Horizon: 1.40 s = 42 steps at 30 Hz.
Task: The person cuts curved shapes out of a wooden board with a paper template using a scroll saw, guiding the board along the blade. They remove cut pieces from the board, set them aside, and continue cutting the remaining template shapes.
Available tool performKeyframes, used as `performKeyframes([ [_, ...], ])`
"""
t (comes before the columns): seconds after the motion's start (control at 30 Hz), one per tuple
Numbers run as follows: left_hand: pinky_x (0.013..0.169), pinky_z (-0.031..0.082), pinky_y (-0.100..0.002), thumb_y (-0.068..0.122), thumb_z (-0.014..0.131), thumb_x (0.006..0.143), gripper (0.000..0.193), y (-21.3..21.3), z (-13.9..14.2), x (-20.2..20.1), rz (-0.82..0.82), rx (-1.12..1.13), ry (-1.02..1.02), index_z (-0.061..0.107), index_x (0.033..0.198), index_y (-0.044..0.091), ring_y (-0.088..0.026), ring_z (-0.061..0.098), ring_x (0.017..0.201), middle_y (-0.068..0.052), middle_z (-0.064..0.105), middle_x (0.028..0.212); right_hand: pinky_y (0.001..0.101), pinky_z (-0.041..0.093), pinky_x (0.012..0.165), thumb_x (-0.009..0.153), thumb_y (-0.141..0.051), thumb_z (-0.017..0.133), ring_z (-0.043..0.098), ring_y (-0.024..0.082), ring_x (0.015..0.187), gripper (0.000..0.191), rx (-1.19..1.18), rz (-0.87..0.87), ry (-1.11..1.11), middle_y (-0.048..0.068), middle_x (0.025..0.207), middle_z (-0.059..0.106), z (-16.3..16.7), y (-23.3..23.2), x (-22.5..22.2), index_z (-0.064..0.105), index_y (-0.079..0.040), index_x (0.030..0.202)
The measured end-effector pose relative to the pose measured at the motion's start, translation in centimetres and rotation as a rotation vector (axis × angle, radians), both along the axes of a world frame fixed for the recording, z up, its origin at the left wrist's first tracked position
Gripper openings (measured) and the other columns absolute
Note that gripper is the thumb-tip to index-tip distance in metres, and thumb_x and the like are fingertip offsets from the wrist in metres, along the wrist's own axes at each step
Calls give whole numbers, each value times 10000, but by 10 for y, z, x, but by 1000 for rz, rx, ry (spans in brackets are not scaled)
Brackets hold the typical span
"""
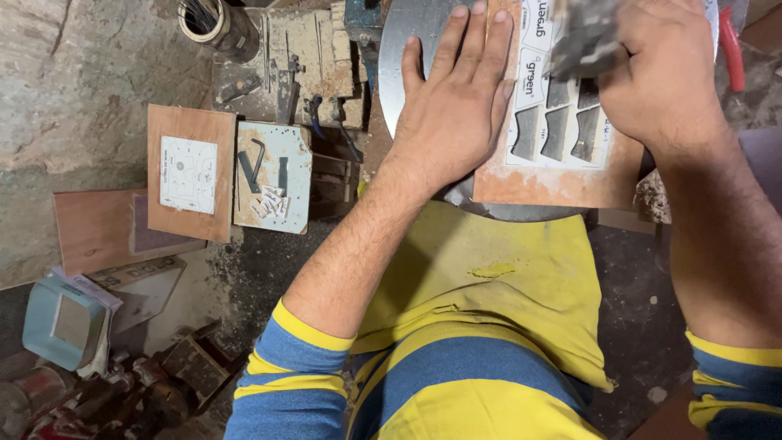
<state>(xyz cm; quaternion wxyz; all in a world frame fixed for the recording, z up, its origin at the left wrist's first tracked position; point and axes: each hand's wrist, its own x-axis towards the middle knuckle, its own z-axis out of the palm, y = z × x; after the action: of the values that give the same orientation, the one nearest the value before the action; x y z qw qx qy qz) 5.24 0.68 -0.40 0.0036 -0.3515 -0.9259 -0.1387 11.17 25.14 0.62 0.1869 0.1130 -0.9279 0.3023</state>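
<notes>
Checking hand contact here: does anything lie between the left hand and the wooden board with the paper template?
Nothing visible does. The left hand lies flat, straight on the wooden board beside its paper template; the right hand holds a blurred grey object above it.

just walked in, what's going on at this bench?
A person presses the left hand flat on a plywood board carrying a paper template, which lies on a round metal plate. The right hand holds a blurred grey block against the template. More boards lie to the left.
</notes>
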Motion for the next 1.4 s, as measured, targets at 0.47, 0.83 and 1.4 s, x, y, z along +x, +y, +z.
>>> performKeyframes([
  [0.47, 1242, 130, -691, 385, 433, 1134, 605, -3, 9, -20, -107, -60, -28, 235, 1655, 150, -269, 217, 1592, -74, 284, 1720, 341, 451, 1103, 956, 129, 577, 650, 208, 1096, 278, 105, -18, 64, 0, 1106, 752, 2, -10, 9, 722, -97, 882],
  [0.83, 1246, 143, -662, 361, 456, 1142, 571, -5, 4, -32, -190, 0, 21, 283, 1651, 168, -261, 262, 1575, -54, 336, 1705, 484, 390, 1259, 969, 33, 634, 591, 448, 1211, 108, 203, -286, -88, 202, 1133, 679, -11, -14, 15, 650, 19, 1075],
  [1.4, 1195, 186, -652, 330, 509, 1121, 551, -2, -1, -49, -297, 98, 38, 352, 1618, 150, -279, 399, 1503, -75, 475, 1625, 459, 370, 1232, 924, 79, 569, 536, 393, 1338, 357, 186, -263, 40, 168, 1340, 649, -13, -19, 24, 666, 4, 1260],
])
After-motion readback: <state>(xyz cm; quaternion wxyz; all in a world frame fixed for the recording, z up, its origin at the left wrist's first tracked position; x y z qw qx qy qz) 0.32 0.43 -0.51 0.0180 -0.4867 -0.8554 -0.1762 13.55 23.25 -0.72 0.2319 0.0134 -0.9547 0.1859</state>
